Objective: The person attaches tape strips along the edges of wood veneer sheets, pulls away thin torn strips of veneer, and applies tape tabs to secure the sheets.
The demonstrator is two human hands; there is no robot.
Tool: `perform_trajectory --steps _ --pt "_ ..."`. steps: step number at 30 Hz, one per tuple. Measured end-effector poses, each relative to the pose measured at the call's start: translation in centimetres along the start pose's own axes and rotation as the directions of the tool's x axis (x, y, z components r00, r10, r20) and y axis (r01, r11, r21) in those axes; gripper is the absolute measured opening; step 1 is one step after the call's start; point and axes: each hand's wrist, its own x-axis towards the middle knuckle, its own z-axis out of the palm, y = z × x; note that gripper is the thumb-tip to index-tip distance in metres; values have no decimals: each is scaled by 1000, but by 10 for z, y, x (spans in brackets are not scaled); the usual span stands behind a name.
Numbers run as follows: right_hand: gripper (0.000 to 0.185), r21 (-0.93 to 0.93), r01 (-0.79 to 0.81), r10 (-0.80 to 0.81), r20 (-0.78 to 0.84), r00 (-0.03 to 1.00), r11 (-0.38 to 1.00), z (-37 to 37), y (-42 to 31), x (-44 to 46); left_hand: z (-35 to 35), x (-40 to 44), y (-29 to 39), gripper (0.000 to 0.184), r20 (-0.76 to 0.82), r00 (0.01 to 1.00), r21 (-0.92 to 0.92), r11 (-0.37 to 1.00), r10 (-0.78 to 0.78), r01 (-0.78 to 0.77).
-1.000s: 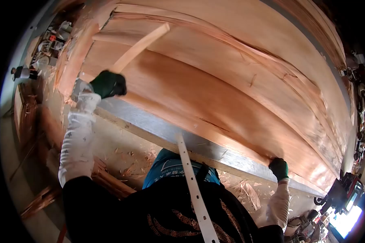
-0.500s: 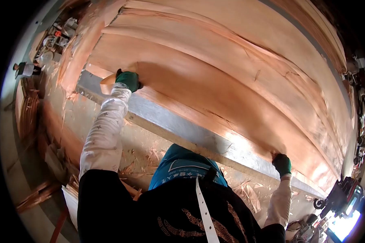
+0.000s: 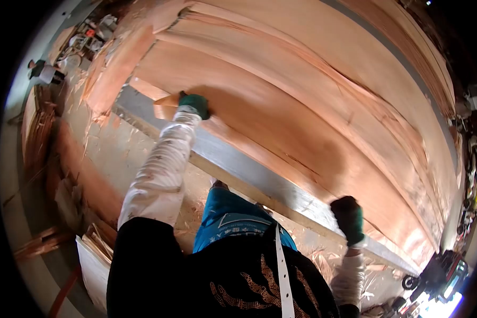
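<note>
Broad, thin sheets of reddish wood veneer (image 3: pixel 238 111) lie layered and wavy on a bench with a metal front strip (image 3: pixel 222 156). My left hand (image 3: pixel 195 106), in a green glove with dark fingers, is closed at the near edge of the top sheet. A curled veneer strip (image 3: pixel 165 107) sticks out on its left side, apparently in its grip. My right hand (image 3: pixel 349 220), gloved the same way, is a fist over the metal strip near the sheet's right part. Whatever lies inside that fist, if anything, is hidden.
The bench's front edge (image 3: pixel 249 192) runs close before my body. Veneer scraps (image 3: pixel 323 262) litter the floor, and stacked veneer (image 3: pixel 37 130) stands at left. A person (image 3: pixel 46 73) is at far left. A dark wheeled machine (image 3: pixel 442 275) stands at lower right.
My right hand has drawn back from the sheet's edge toward my body and left. My left hand appears farther right with the strip beside it; the whole view has also shifted.
</note>
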Motion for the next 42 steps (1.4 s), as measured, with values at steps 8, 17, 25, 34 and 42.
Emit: perform_trajectory --steps 8,17,25,34,42 --pt "16 -126 -85 114 240 964 988 143 -109 203 15 -12 -34 34 -125 960 -108 959 250 -264" --pt "30 -213 -214 268 270 925 953 138 -131 213 -28 -56 -237 31 78 764 -485 694 640 -532" --pt "27 -387 15 60 181 982 922 150 -127 208 -13 -10 -375 28 -51 873 -482 753 485 -447" --pt "27 -440 -146 211 103 972 886 155 -127 205 51 70 -394 41 -164 986 -355 931 30 -88" --pt "18 -288 -264 319 164 933 920 159 -115 197 59 73 -398 83 -42 982 -309 937 -186 164"
